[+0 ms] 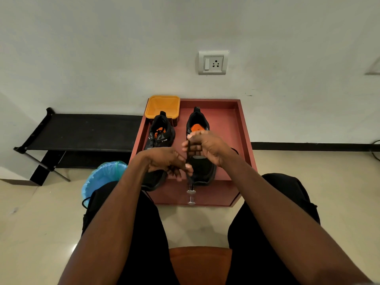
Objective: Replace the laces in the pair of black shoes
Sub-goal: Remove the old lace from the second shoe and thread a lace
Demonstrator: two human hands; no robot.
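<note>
Two black shoes with orange insoles stand on a low red cabinet (232, 128), toes toward me. The left shoe (161, 132) still shows laces over its tongue. Both my hands are over the right shoe (202, 167). A black lace (188, 161) runs down between them. My right hand (207, 147) grips the lace's upper part with curled fingers. My left hand (168, 161) pinches the lace lower down, near the shoe's toe. The right shoe's eyelets are hidden behind my hands.
An orange plastic tub (162, 105) sits at the cabinet's back left corner. A blue-lined bin (102, 177) stands on the floor to the left, beside a black folding rack (82, 130). The cabinet front has two metal knobs (191, 197). I sit on an orange seat (200, 264).
</note>
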